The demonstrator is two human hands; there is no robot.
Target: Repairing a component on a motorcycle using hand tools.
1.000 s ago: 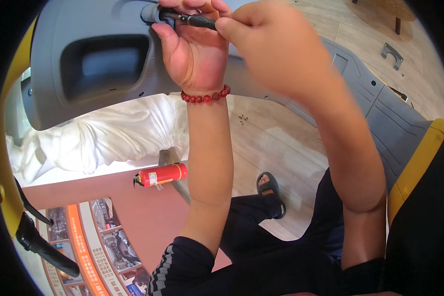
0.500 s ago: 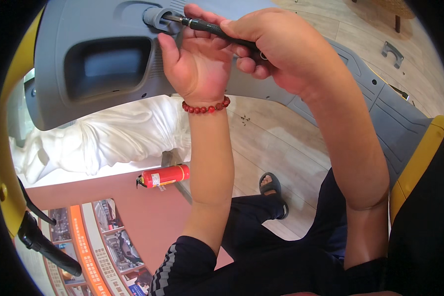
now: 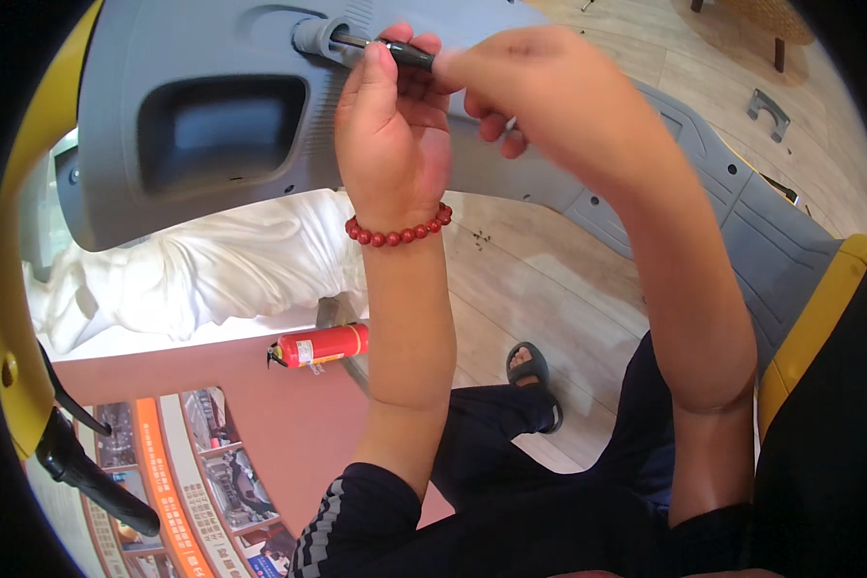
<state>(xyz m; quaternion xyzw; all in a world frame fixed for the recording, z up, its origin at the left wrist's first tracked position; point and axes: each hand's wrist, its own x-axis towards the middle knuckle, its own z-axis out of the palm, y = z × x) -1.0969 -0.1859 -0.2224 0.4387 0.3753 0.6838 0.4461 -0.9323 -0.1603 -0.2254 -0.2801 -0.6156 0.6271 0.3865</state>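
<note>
A screwdriver [image 3: 411, 55] with a black handle and metal shaft lies nearly level, its tip inside a round grey socket [image 3: 312, 37] on a large grey plastic panel [image 3: 106, 125]. My left hand [image 3: 392, 159], a red bead bracelet at its wrist, is closed with thumb and fingers around the front of the handle. At the handle's rear end, my right hand [image 3: 549, 91] grips it, thumb and forefinger slightly blurred. A small shiny piece shows by the right hand's lower fingers; I cannot make out what it is. The screwdriver's tip is hidden in the socket.
Left of my hands, the panel has a dark recess [image 3: 220, 130]. Yellow frame parts [image 3: 807, 332] edge both sides, with a black lever [image 3: 96, 482] at lower left. A red fire extinguisher [image 3: 320, 345], white draped sculpture [image 3: 212, 260] and grey bracket [image 3: 769, 114] lie beyond.
My left hand has turned from palm-up and loosely spread to pinching the front of the screwdriver. My right hand has shifted slightly right along the handle.
</note>
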